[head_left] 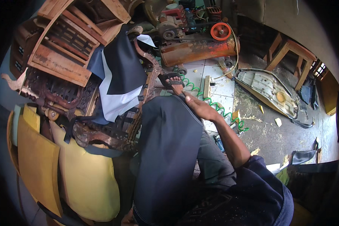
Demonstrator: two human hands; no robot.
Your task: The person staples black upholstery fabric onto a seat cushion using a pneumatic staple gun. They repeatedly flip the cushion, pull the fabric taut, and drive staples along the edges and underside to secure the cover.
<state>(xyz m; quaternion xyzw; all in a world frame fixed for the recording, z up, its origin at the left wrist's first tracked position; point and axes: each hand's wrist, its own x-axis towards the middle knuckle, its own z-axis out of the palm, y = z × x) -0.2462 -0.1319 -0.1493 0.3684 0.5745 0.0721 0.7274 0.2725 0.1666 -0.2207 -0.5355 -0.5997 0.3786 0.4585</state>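
Observation:
A black leatherette cover (169, 132) with white stitching along its edges lies draped over my lap and legs. My right hand (200, 108) grips its far right corner, thumb along the stitched edge, the other fingers partly hidden. At the lower edge of the picture, only a small part of my left hand (128, 218) shows; it holds the cover's near left edge, and most of its fingers are hidden. Beyond the cover, my sandalled foot (174, 81) rests on the floor.
Left stand a carved wooden frame (79, 94), a wooden chair (60, 64), black sheet material (124, 64) and yellow foam pieces (88, 177). Ahead is a rusty compressor (196, 49) with a coiled green hose (218, 107). Right lie a seat base (269, 92) and a wooden stool (292, 56).

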